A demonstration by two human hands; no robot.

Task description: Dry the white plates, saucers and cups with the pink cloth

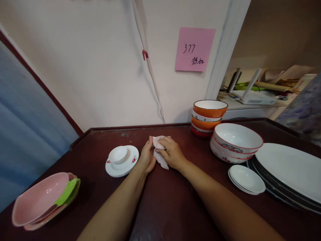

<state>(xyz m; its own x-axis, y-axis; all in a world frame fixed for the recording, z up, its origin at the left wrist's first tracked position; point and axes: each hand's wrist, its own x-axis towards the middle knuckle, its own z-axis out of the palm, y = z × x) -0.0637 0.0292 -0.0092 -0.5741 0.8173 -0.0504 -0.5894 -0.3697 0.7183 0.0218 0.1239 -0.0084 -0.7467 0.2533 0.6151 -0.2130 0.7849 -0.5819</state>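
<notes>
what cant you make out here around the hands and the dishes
Head view: cloth mostly covered by the right hand and left hand; its shape and the left hand's grip are unclear.
Head view: large white plate cut off by the right edge; the dark plates under it cannot be counted.
Head view: pink note, lower line too small to read.

The cloth [160, 161] lies mostly hidden under the right hand [173, 154] — plates [288, 170] run off-frame.

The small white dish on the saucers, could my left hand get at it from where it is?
Probably yes. The small white dish sits on the saucers just beside the left hand, with only bare table between. That hand holds the cloth, though, so it must let go first.
</notes>
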